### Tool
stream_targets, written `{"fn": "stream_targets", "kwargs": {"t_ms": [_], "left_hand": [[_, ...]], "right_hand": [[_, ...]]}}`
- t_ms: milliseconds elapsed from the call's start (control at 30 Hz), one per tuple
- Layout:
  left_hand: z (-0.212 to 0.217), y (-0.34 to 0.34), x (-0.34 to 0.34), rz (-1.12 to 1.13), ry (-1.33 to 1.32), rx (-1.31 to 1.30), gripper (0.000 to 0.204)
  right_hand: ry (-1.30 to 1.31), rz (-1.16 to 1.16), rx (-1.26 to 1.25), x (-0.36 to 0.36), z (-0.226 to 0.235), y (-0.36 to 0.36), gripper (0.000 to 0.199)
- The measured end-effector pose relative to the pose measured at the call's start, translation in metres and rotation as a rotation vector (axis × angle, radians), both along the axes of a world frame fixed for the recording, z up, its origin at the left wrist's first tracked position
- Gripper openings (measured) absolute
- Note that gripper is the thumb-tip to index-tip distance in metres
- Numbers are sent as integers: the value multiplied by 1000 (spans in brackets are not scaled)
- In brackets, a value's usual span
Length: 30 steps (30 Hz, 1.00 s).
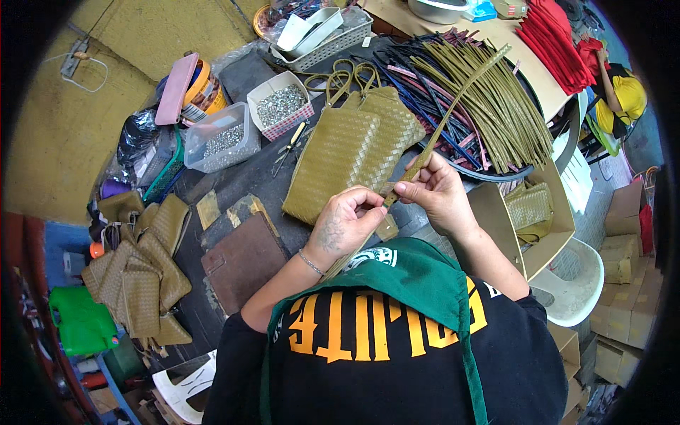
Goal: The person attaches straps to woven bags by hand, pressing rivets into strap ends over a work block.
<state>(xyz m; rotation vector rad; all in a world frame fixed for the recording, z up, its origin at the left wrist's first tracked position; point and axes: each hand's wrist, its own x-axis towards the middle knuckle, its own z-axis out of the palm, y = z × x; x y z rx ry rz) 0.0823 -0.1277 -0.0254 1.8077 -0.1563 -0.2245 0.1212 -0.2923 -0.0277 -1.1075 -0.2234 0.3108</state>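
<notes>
A long, narrow olive strap (457,106) runs slantwise through both my hands, its far end reaching over a pile of similar strips and its near part passing down in front of the green apron (404,265). My left hand (345,221) is closed, thumb and fingers pinching the strap. Just to the right and slightly farther off, my right hand (437,195) grips the same strap between thumb and fingertips. Beyond the hands lie olive woven bags (336,145) with looped straps, overlapping on the dark table. Whether the fingers also hold some small part cannot be seen.
A round black tub (520,173) heaped with olive, blue and pink strips (489,106) stands far right. Boxes of metal fittings (282,106), pliers (289,147) and a brown block (244,262) are left. More woven pouches (145,276) pile at the left edge. Another person (623,99) is far right.
</notes>
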Motion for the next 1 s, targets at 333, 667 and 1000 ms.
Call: {"fn": "stream_targets", "kwargs": {"t_ms": [333, 667, 1000], "left_hand": [[8, -2, -12, 64, -229, 32, 6], [48, 52, -85, 579, -301, -349, 6], [42, 87, -138, 1197, -368, -349, 9]], "right_hand": [[-92, 41, -60, -4, 16, 8, 31], [-245, 323, -357, 141, 40, 132, 18], [-1303, 568, -1565, 256, -61, 254, 21]]}}
